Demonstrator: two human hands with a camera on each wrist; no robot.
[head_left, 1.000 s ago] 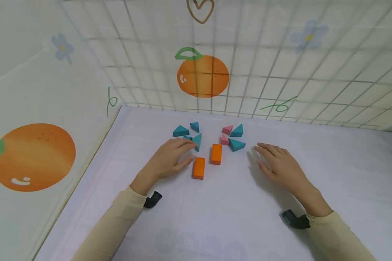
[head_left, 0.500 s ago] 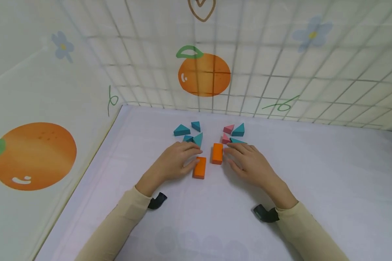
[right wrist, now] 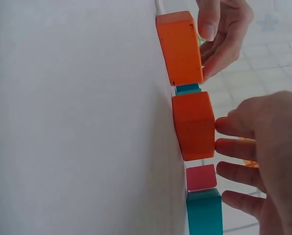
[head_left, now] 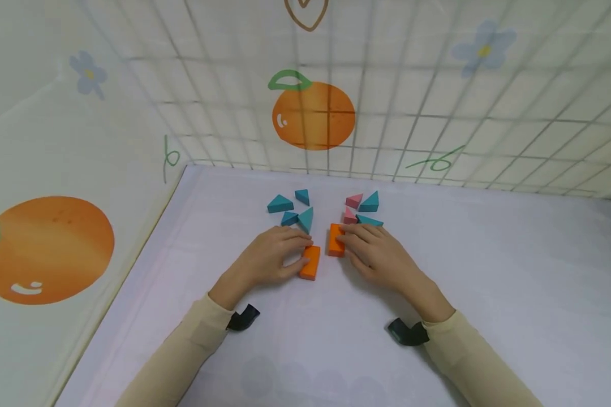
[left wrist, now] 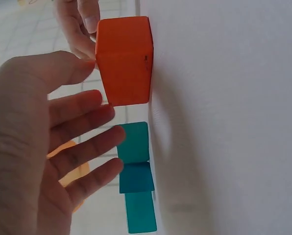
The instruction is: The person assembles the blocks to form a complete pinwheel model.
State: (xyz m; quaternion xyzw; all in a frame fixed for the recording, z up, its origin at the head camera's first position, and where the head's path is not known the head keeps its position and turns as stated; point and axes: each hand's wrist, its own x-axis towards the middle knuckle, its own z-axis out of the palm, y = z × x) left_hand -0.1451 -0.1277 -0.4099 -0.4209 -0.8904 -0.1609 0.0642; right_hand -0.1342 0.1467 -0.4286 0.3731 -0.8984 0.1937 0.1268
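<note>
r grip (head_left: 377, 254) now partly over far orange blk (head_left: 334, 244); prev. just beside.

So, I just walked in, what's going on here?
Someone's left hand is at the left side of the nearer orange rectangular block, and their right hand is at the right side of the farther orange rectangular block. Neither looks tightly gripped, and both rest on the pale, cloth-like tabletop. Beyond lie four teal triangular blocks on the left and two teal and two pink triangular blocks on the right. Their material isn't clear.
</note>
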